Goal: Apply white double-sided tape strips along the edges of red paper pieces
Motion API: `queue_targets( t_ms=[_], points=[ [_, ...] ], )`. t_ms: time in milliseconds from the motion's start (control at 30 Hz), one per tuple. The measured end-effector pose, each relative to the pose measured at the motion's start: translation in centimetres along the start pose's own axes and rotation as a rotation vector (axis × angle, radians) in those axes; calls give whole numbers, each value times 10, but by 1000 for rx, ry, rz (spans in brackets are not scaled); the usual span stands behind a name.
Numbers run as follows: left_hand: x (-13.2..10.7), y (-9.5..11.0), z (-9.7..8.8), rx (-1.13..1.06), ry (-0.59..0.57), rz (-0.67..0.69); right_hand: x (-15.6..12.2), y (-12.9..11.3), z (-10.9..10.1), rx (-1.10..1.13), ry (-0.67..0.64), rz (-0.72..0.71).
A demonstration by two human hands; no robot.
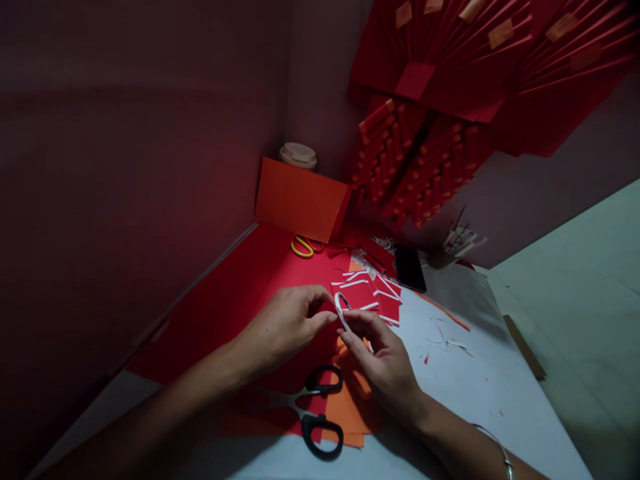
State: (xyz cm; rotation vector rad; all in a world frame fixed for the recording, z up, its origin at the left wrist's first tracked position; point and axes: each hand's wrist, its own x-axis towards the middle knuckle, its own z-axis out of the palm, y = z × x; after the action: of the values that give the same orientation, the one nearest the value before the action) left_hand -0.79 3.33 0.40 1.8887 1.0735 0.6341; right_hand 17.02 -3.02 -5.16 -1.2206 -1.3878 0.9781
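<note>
Between my two hands a narrow white strip [341, 311] curves into a loop; whether it is paper or tape I cannot make out. My left hand [293, 323] pinches at the strip's left side with thumb and forefinger. From the right, my right hand [385, 360] grips its lower end between thumb and fingers. Just beyond lie several red paper pieces [353, 293] with white strips along their edges. Below the hands, black-handled scissors [295, 400] rest spread apart over red paper and orange paper [353, 407].
A large red sheet [225, 300] covers the table's left part. An orange folded card [300, 200] stands before a lidded cup [299, 155]. Yellow-handled scissors [302, 247], a phone [410, 268] and a pen holder [453, 250] sit farther back. Red paper decorations [440, 73] hang on the wall.
</note>
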Motion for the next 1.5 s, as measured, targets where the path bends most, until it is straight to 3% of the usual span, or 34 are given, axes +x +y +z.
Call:
queue_targets(
  t_ms=[200, 467, 667, 800, 1000, 1133, 1233, 1300, 1500],
  points=[
    [0, 3, -1, -21, 12, -6, -1, -3, 0, -114, -22, -96],
    [0, 4, 3, 35, 39, 22, -1, -1, 0, -96, -36, -87],
    [-1, 4, 2, -153, -70, -59, -1, -4, -2, -9, -79, 16],
    [-1, 6, -6, -242, -129, -90, 1, -4, -7, 41, -195, 47],
    [-1, 7, -18, -279, 1, -120, 3, -4, -10, 106, -203, 108],
    [-2, 10, -21, -268, 87, -82, 2, -6, -7, 163, -61, 183],
    [-3, 14, -21, -250, 229, -41, 0, -10, -4, 201, 66, 165],
    [-3, 15, -20, -281, 255, -33, -1, -11, -2, 218, 83, 153],
    [-3, 11, -16, -352, -17, -80, -1, -8, -4, 151, 74, 103]
  ],
)
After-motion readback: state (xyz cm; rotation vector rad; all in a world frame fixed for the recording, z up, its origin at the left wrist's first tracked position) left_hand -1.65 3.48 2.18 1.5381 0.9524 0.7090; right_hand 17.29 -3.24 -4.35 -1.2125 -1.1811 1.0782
